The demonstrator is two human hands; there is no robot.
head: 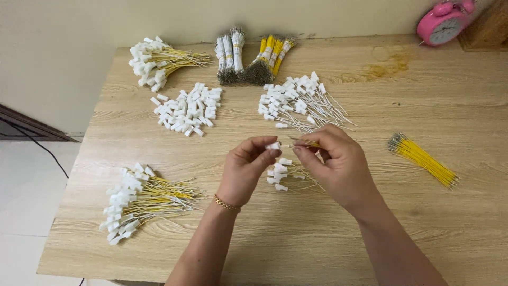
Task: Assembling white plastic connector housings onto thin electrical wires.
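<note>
At desk (328, 233) centre: left hand (244, 169) pinches a white connector (273, 145); right hand (338, 161) pinches a yellow wire (306, 143), tip at the connector. Finished: three heaps, small pile (283, 177). Remaining: loose connectors (188, 110), yellow wires (423, 159).

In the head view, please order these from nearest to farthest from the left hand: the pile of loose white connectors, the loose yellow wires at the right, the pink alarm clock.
From the left hand:
1. Pile of loose white connectors, up and to the left of it.
2. Loose yellow wires, on the table's right side, beyond the right hand.
3. Pink alarm clock, at the far right corner.
</note>
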